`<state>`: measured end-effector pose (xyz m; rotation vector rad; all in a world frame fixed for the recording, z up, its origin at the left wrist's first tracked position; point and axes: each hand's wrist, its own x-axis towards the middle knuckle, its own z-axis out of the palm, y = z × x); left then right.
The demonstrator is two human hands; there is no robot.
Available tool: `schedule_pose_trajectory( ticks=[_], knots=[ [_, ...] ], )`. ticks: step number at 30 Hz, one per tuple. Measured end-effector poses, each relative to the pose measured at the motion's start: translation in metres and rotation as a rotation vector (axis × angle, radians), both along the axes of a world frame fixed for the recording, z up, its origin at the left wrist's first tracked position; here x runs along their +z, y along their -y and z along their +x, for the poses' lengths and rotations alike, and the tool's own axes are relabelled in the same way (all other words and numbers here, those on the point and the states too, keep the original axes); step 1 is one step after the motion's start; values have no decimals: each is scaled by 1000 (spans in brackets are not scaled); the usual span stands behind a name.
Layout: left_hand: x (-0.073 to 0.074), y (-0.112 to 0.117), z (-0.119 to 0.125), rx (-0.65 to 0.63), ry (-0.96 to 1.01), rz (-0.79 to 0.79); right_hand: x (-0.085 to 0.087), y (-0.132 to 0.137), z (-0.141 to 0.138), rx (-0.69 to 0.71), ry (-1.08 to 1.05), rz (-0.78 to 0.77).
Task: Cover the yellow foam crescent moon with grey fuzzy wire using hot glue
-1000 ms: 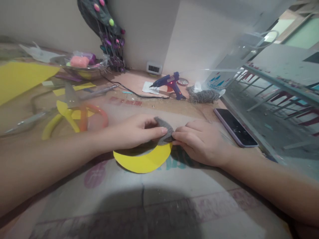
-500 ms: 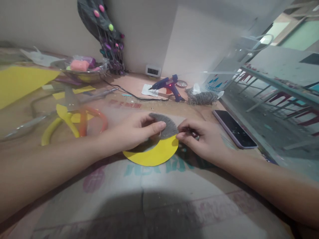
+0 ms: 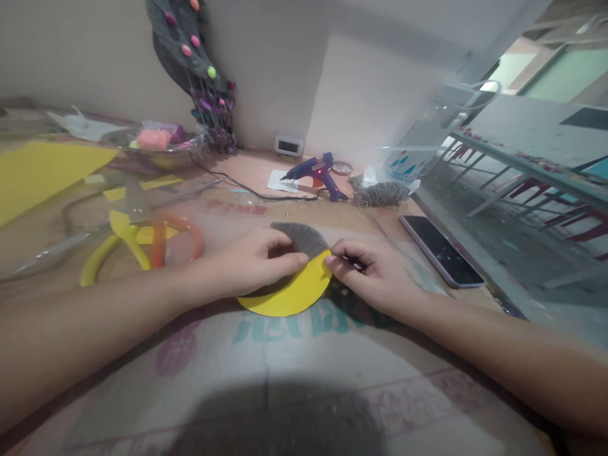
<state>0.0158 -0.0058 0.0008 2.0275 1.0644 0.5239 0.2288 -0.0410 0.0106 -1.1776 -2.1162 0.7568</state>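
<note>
The left hand (image 3: 259,256) pinches the inner curve of a flat crescent (image 3: 292,296) between thumb and fingers; the right hand (image 3: 375,269) nips its outer edge. The crescent lies between them: smooth yellow card nearest the wearer, finely ribbed grey winding (image 3: 306,237) on the far half. Its horns point left, the belly bulging toward the right hand, and its long axis, tip to tip, slants away from the wearer. Beyond the hands sit a hard blue glue gun (image 3: 316,172) and a stringy grey yarn bundle (image 3: 380,193); right of the right hand, a slab-like phone (image 3: 441,251).
</note>
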Motion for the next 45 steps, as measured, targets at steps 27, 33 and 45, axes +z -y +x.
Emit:
schedule_pose_trajectory(
  ticks=[27,33,45],
  knots=[
    [1,-1,-2,-56,96,6,1,-2,2,5,83,188],
    [0,0,1,-36,-22,118,1,-2,1,29,88,187],
    [-1,-5,-1,-72,57,60,2,-2,3,-29,75,147]
  ],
)
